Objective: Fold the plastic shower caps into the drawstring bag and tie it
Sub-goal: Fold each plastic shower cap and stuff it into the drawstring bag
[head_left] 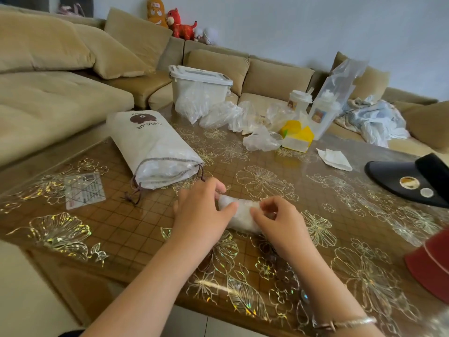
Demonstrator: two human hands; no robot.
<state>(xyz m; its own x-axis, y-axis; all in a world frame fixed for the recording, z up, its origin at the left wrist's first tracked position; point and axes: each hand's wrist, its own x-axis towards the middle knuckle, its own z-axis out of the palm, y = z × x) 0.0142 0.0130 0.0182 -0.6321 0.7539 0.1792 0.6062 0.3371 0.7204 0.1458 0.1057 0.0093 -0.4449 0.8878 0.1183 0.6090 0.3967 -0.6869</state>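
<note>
From the head view, both hands work on one folded shower cap (pixel 239 216), a small whitish bundle lying on the table (pixel 136 227) toward the middle of its near half. The left hand (pixel 201 210) curls over the bundle's left end, thumb and fingers pinching it. The right hand (pixel 279 218) pinches the bundle's right part with bent fingers; a bracelet (pixel 349 322) sits on that wrist.

The drawstring bag (pixel 150 147) lies on its side toward the table's left edge, mouth facing the near side and open, with crumpled plastic showing inside and its brown cords (pixel 134 190) trailing on the tabletop just left of the left hand. A loose heap of shower caps (pixel 226 115) lies along the far edge, in front of a lidded white bin (pixel 199 81). Near the far right corner stand a yellow box (pixel 297 136) and two white cups (pixel 300 100). A black visor (pixel 413 181) rests at the right edge, a red hat (pixel 432 263) nearer the near right corner.
</note>
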